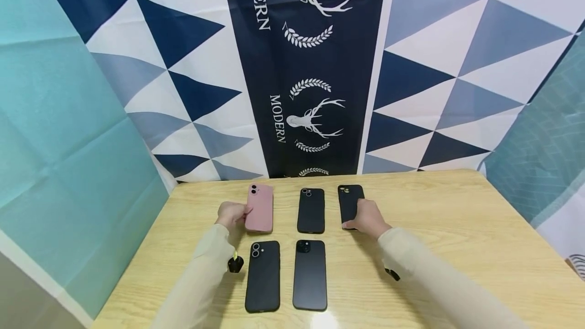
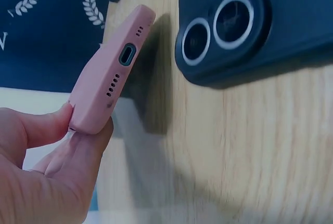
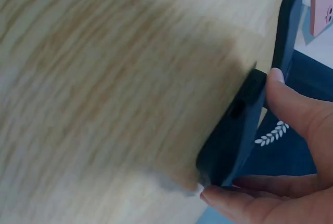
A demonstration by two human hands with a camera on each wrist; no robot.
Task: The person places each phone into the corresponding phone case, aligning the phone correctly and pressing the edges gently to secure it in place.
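My left hand [image 1: 232, 213] pinches the side edge of a pink phone case [image 1: 259, 209] at the back left of the table. In the left wrist view, the thumb lies on one face and fingers on the other; the pink case [image 2: 106, 73] is tilted, one edge raised. At the back right, my right hand [image 1: 368, 217] grips a black phone case [image 1: 349, 202] near its lower end. Wood colour shows in its camera cut-out. The right wrist view has thumb and fingers across the lower end of this black case [image 3: 234, 128].
Between the hands lies a black phone [image 1: 311, 211], camera side up. Nearer the front are a black-cased phone [image 1: 262, 278] on the left and a dark grey phone [image 1: 310, 278] beside it. A patterned cloth [image 1: 315, 65] hangs behind the wooden table [image 1: 439, 217].
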